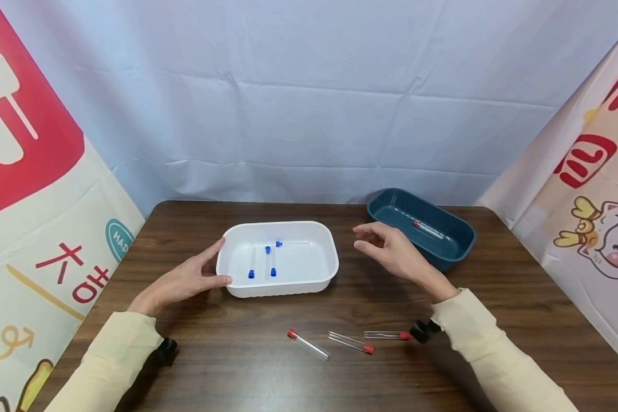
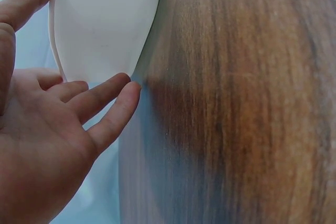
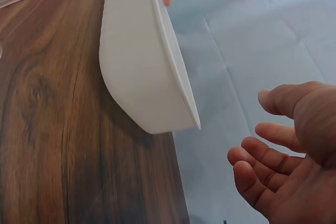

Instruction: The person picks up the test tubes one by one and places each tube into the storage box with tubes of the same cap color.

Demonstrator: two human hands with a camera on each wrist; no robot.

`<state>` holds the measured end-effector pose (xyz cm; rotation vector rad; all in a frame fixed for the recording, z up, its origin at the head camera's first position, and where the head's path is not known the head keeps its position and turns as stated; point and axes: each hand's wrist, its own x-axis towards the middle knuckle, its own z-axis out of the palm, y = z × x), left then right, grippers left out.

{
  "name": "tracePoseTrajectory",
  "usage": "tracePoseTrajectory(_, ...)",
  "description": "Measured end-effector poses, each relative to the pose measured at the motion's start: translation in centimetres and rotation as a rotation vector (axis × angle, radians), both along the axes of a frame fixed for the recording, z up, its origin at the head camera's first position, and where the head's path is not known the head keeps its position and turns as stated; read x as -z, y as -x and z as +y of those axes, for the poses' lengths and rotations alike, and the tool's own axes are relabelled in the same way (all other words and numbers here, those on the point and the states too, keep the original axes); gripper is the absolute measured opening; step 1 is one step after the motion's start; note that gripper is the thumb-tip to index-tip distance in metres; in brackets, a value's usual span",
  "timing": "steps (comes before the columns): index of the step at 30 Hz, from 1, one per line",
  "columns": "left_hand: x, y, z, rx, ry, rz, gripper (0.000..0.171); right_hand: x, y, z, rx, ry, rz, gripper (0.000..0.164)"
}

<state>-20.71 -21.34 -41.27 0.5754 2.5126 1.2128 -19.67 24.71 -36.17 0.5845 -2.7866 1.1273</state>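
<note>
My left hand (image 1: pixel 187 277) is at the left end of a white plastic basin (image 1: pixel 283 289), its thumb on the near corner of the rim. In the left wrist view its fingers (image 2: pixel 107 98) stretch along the basin's end wall. Inside the basin lie several clear test tubes with blue caps (image 1: pixel 273 272). My right hand (image 1: pixel 391 249) hovers between this basin and a dark teal basin (image 1: pixel 455 254), holding nothing, its fingers loosely bent. One red-capped test tube (image 1: pixel 428 229) lies in the teal basin.
Three red-capped tubes lie on the wooden table nearer me: a left one (image 1: pixel 309 345), a middle one (image 1: pixel 350 342) and a right one (image 1: pixel 385 335) by my right wrist. A pale cloth (image 1: pixel 309 126) hangs behind the table, with printed sheets at both sides.
</note>
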Motion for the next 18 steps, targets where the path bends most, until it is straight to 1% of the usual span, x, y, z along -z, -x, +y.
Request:
tracePoseTrajectory(13,-0.3,-0.2,-0.1,-0.016,0.034,-0.015,0.1,-0.1,-0.9,3.4,0.069,-0.011,0.031,0.036)
tracePoseTrajectory(18,-0.4,-0.2,-0.1,-0.017,0.042,-0.016,0.101,0.1,-1.6,4.9,0.126,-0.022,0.04,0.037)
